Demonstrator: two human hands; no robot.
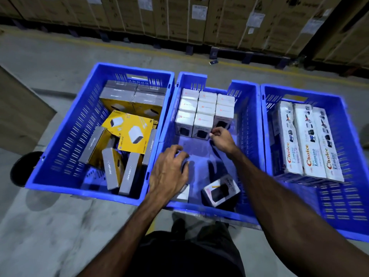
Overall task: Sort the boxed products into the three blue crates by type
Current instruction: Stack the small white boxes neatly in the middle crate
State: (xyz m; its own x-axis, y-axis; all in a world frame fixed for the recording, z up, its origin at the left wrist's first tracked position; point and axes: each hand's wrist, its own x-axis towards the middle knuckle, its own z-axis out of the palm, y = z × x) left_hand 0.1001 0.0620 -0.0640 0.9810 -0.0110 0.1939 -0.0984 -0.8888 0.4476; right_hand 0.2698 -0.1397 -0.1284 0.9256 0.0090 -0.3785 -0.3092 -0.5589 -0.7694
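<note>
Head view, left grip: the left hand (169, 170) hangs palm-down over the near floor of the middle crate (247, 148), fingers spread and curled, closed on nothing that shows.
Right grip: the right hand (222, 137) reaches deeper into that crate, fingertips pinched at the lower corner of the front row of white boxes (203, 114); whether it actually holds one I cannot tell.
Nearest loose thing: a small white box (182, 193) lies just below the left hand, partly hidden under the wrist, touching or nearly so.
Second loose thing: a tilted box (221, 189) lies flat between the two forearms, its long axis running diagonally from near-left to far-right; the left hand is the nearer one.
Direction of the coming move, as I judge it: either loose box goes away from the body, toward the stacked rows.
Left crate (65, 136): yellow and grey boxes (131, 134), partly jumbled.
Right crate (351, 156): long white boxes (305, 140) lying side by side, long axis pointing away.
</note>
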